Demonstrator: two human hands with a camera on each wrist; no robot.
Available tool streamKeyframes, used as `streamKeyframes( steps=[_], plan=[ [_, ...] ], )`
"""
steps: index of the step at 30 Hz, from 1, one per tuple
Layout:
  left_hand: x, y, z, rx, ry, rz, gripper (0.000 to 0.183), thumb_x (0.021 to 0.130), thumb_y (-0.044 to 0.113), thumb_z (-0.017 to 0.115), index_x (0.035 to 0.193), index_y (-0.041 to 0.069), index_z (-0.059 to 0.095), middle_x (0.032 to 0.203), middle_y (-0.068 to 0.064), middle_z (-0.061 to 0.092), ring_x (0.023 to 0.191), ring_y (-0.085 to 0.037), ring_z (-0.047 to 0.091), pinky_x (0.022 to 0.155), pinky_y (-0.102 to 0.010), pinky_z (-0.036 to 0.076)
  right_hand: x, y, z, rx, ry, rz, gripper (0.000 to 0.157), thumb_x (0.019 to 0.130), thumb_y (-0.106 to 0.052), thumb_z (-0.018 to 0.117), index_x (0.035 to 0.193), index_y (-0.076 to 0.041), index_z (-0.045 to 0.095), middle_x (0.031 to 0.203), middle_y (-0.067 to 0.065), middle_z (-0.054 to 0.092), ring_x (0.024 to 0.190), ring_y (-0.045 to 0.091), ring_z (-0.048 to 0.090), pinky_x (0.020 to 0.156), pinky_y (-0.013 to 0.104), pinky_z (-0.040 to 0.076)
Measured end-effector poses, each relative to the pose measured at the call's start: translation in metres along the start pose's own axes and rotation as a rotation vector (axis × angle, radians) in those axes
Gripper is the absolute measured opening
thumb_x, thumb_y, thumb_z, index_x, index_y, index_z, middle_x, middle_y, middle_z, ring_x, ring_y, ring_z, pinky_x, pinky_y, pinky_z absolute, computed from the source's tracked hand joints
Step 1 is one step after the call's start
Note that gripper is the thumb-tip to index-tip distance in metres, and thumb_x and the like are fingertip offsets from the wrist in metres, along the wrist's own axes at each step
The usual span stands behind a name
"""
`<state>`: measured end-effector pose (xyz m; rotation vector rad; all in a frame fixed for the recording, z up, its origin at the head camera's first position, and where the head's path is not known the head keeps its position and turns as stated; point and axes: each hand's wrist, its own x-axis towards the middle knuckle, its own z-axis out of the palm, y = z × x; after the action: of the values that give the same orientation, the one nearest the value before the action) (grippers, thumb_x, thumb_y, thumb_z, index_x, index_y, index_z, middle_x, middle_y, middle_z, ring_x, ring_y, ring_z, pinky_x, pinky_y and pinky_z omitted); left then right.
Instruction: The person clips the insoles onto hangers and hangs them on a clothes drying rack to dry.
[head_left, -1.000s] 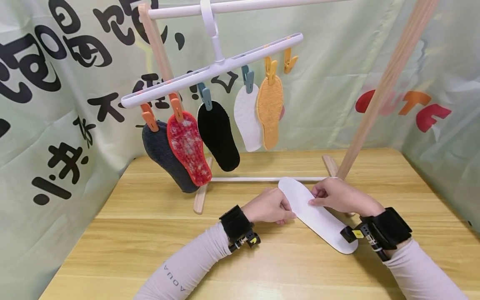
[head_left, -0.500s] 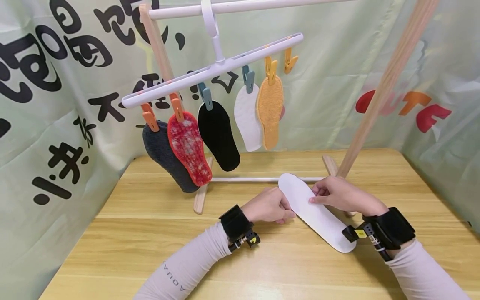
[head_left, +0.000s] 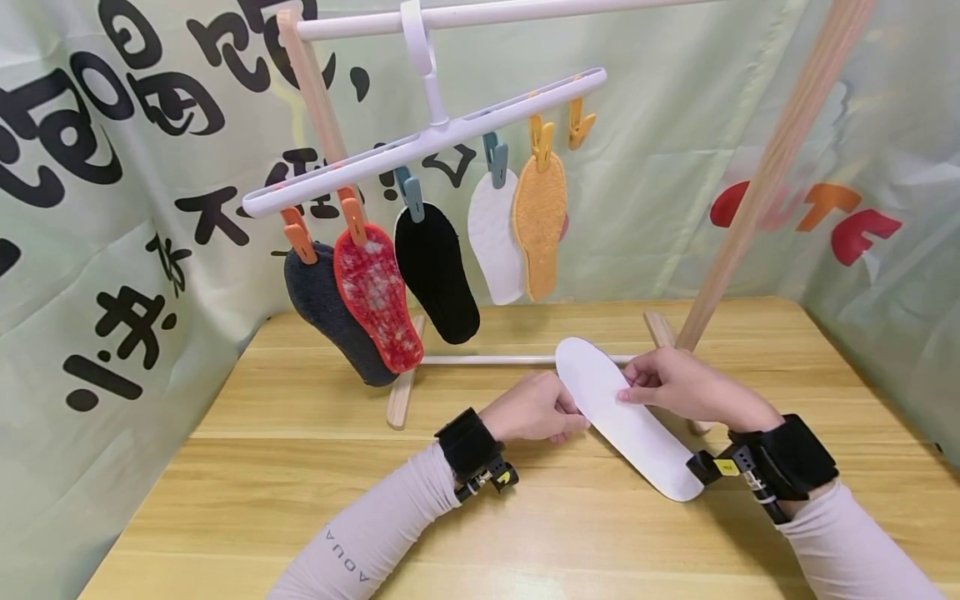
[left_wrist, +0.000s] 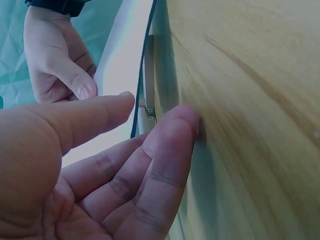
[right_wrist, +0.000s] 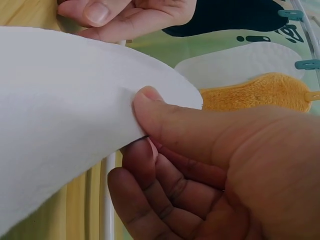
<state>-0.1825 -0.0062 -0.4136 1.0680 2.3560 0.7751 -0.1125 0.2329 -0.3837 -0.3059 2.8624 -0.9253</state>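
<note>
A white insole (head_left: 611, 408) is tilted above the table, its rounded upper end toward the rack. My right hand (head_left: 678, 385) pinches its right edge; the right wrist view shows the thumb (right_wrist: 150, 107) on the white face and curled fingers beneath. My left hand (head_left: 534, 408) is at the opposite edge with its fingers loosely bent. In the left wrist view, a gap shows between the left thumb (left_wrist: 112, 107) and fingers (left_wrist: 170, 145), with the insole's dark edge (left_wrist: 145, 55) running close to them.
A white hanger (head_left: 360, 162) hangs from a wooden rack (head_left: 772, 167). Clips hold a dark grey insole (head_left: 322, 308), a red one (head_left: 382, 308), a black one (head_left: 435, 275), another white insole (head_left: 495, 237) and a yellow one (head_left: 540, 225). A yellow clip (head_left: 579, 125) holds nothing.
The insole and my right hand have risen slightly, the insole's far end shifting upward in the head view. My left hand stays nearly in place, drawn back slightly to the left.
</note>
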Motion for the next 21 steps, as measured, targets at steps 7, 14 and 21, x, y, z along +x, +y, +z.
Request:
streamKeyframes(
  steps=[7,14,21],
  plan=[
    [0.0013,-0.0036,-0.0015,-0.028,0.012,0.002,0.023,0.099,0.028,0.080,0.082,0.013,0.085,0.065,0.004,0.076,0.058,-0.007,0.069,0.059,-0.017,0.043,-0.0002,-0.0005,-0.0021,0.012,0.017,-0.013,0.015,0.099,-0.023,0.079,0.095,-0.010,0.073,0.079,-0.006,0.066,0.071,0.005,0.054,0.065,0.022,0.044],
    [0.0008,-0.0041,-0.0059,-0.012,0.038,0.032,0.029,0.099,0.033,0.080,0.076,0.016,0.083,0.063,0.002,0.074,0.052,-0.003,0.058,0.057,-0.019,0.038,-0.0013,-0.0036,-0.0037,0.017,0.039,-0.026,0.014,0.099,-0.021,0.079,0.097,-0.008,0.075,0.080,-0.007,0.070,0.072,0.004,0.056,0.067,0.022,0.046],
    [0.0012,-0.0044,-0.0074,-0.079,0.100,0.044,0.027,0.100,0.032,0.080,0.080,0.013,0.084,0.067,0.001,0.076,0.058,-0.009,0.070,0.065,-0.018,0.047,-0.0008,-0.0042,-0.0036,0.002,0.072,-0.050,0.013,0.099,-0.020,0.079,0.095,-0.009,0.073,0.079,-0.007,0.069,0.070,0.003,0.055,0.066,0.022,0.045]
  ],
)
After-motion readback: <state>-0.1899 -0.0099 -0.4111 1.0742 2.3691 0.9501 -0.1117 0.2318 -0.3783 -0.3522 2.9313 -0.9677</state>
